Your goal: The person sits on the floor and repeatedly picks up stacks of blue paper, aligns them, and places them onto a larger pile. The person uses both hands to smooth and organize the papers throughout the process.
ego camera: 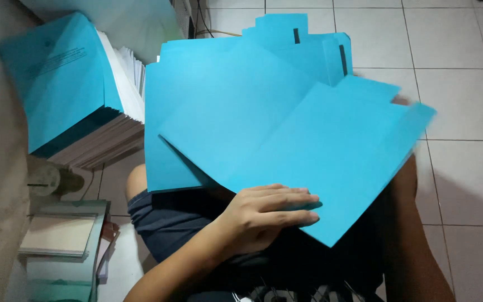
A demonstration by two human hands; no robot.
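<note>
Head view: left hand [264, 215] lies flat, fingers extended, on blue sheet [308, 151].

The person's left forearm comes up from the lower edge of the view, angled toward the right, bare to the wrist. The left hand [264, 215] lies palm down with the fingers [289, 200] stretched out flat and close together, pointing right, the thumb tucked underneath and out of sight. Of the right hand [402, 101] only a blurred sliver of fingertip shows at the far right; its grip cannot be made out. The right forearm runs down the right side in shadow. A bare knee shows at left.
</note>
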